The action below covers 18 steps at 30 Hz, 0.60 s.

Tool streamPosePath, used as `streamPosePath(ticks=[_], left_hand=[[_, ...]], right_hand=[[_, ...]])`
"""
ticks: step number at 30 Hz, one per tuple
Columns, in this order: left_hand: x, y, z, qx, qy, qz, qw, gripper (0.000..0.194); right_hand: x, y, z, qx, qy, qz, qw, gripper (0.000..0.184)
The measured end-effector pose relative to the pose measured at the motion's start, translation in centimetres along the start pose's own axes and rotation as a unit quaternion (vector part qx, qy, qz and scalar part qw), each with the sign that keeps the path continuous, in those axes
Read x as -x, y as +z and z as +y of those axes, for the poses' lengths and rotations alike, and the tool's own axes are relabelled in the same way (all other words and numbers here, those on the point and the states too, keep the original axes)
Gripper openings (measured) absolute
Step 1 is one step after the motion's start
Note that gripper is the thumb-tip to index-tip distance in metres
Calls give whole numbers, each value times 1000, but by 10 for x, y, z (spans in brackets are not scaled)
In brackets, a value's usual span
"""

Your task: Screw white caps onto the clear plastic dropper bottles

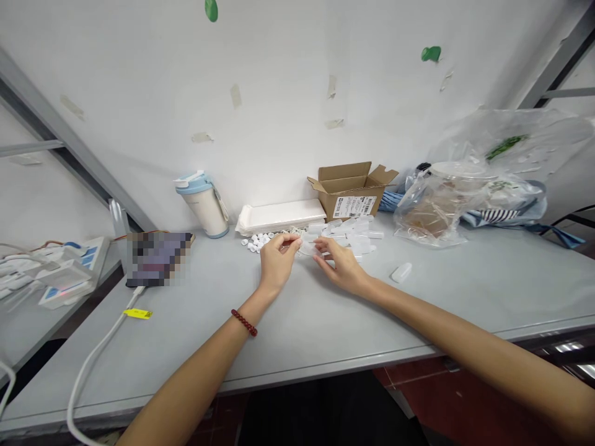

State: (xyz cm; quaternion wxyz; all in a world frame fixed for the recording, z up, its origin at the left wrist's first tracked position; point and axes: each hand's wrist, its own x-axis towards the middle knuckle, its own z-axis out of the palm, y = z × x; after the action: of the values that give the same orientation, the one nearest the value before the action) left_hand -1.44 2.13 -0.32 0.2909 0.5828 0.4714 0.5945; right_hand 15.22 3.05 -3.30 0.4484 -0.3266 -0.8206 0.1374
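Note:
Over the middle of the table, both my hands meet at a small translucent plastic tube [307, 248]. My left hand [277, 260] pinches its left end between thumb and fingertips, hiding that end. My right hand [341, 263] has its thumb and fingers closed round the right side. Just behind lies a pile of similar clear plastic tubes [356, 232]. White caps [260, 240] are heaped to the left, beyond my left hand. One more translucent piece [401, 272] lies by itself, right of my right hand.
A stack of white trays [281, 215] and an open cardboard box [351, 192] stand against the wall. A bottle [203, 204] is at the left, near a phone-like device [158, 259] with a white cable [100, 347]. Plastic bags [432, 210] fill the right back.

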Motion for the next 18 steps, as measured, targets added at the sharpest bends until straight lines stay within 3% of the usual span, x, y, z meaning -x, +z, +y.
streamPosePath(ticks=[8, 13, 18], left_hand=[[1, -3, 6, -78, 29, -100, 992, 21], [1, -1, 9, -2, -59, -135, 989, 29], [-2, -3, 9, 26, -117, -144, 982, 32]], right_hand=[[2, 1, -1, -16, 1, -10, 1000, 31], [1, -2, 0, -10, 10, 7, 1000, 34], [-1, -4, 0, 22, -38, 0, 999, 36]])
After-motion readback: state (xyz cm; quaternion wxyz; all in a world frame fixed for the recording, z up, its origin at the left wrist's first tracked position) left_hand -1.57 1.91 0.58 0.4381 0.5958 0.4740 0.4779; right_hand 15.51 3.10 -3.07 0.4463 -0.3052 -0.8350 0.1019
